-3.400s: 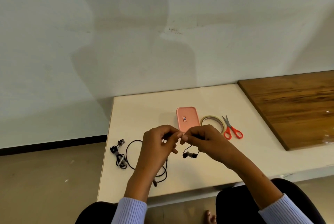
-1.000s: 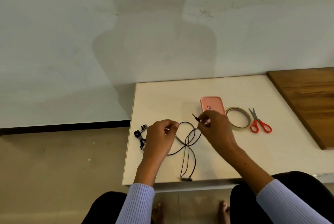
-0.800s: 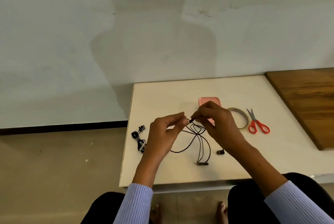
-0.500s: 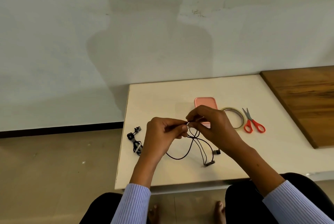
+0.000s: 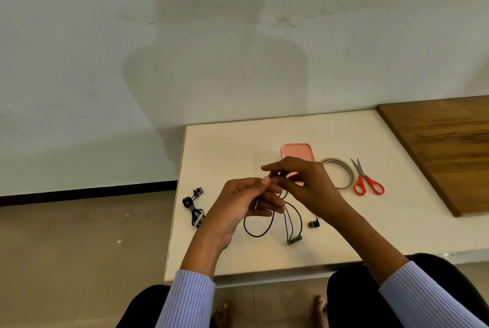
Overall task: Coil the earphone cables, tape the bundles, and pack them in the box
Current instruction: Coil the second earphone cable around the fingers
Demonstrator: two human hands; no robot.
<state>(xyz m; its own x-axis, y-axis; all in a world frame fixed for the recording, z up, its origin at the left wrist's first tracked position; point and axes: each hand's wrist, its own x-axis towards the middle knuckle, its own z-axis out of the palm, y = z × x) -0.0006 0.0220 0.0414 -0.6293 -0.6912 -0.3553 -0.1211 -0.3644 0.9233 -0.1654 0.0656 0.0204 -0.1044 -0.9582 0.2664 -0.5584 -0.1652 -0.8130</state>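
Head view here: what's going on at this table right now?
A person is coiling a black earphone cable: the left hand and right hand both pinch it, loops hanging toward the white table. A taped bundle lies on the table to the left. The pink box, tape roll and red scissors wait behind, untouched.

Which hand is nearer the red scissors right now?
Right. The right hand works just left of the tape roll, which lies beside the scissors; the left hand is farther left, holding the earphone cable.
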